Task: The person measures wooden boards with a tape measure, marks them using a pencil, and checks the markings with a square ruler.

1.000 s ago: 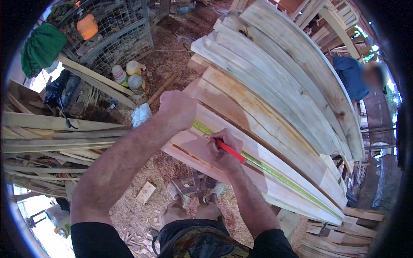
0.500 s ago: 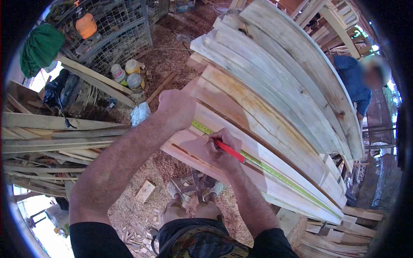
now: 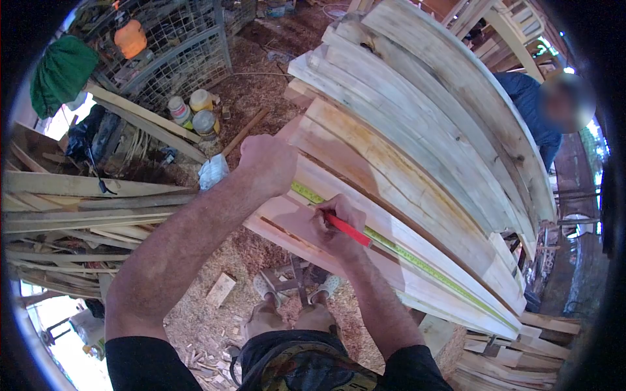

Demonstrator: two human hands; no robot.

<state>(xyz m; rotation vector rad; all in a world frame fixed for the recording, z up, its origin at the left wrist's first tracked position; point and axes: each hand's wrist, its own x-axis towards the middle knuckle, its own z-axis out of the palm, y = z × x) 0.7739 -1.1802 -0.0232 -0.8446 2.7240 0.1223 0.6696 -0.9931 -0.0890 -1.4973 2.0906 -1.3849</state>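
Observation:
A yellow-green tape measure (image 3: 427, 268) runs stretched along a pale, freshly cut board (image 3: 450, 294). At the board's far left end my left hand (image 3: 268, 161) is closed in a fist, and the tape passes in under it; its fingers and the tape's end are hidden from me. My right hand (image 3: 339, 221) pinches a red carpenter's pencil (image 3: 349, 229), its back end pointing toward the lower right. That hand rests on the board beside the tape, and the pencil's tip is hidden by the fingers.
Several long curved planks (image 3: 417, 124) lie side by side beyond the board. Another person in a blue sleeve (image 3: 521, 98) is at their far right edge. Stacked strips (image 3: 72, 215) are at left, paint cans (image 3: 203, 120) on the sawdust floor, a wood block (image 3: 220, 290) near my feet.
My hands, the pencil and the tape stay put. The other person has shifted slightly, and the lower end of the outermost plank near them has moved a little to the right.

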